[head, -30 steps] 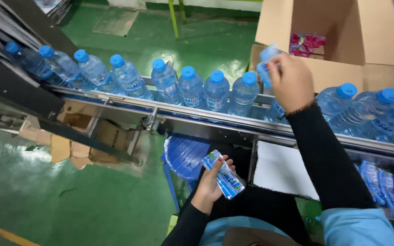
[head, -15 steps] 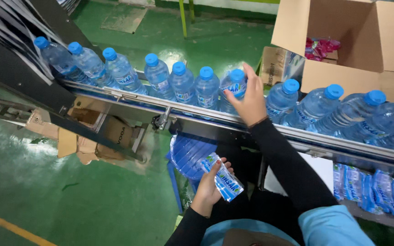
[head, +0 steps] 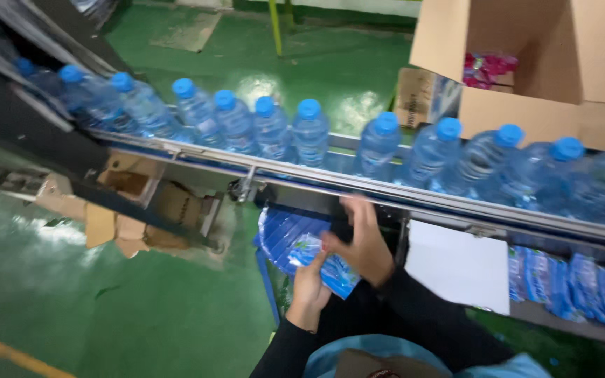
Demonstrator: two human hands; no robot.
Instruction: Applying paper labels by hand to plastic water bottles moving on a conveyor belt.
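Observation:
My left hand [head: 311, 288] holds a small stack of blue and white plastic label sleeves [head: 330, 269] below the conveyor. My right hand [head: 363, 241] is down at the same stack, fingers touching its top. Above both hands a row of clear water bottles with blue caps [head: 309, 134] stands on the metal conveyor rail [head: 358, 183], running from upper left to right. A bigger pile of blue label sleeves [head: 281, 234] lies just left of my hands.
An open cardboard box [head: 526, 105] with pink packets inside stands behind the conveyor at the right. A white sheet [head: 460, 266] and more blue label bundles [head: 568, 287] lie under the rail. Torn cardboard [head: 127, 210] sits on the green floor at left.
My right hand has come down from the bottles on the conveyor to the label stack in my left hand. The bottles have moved along the rail.

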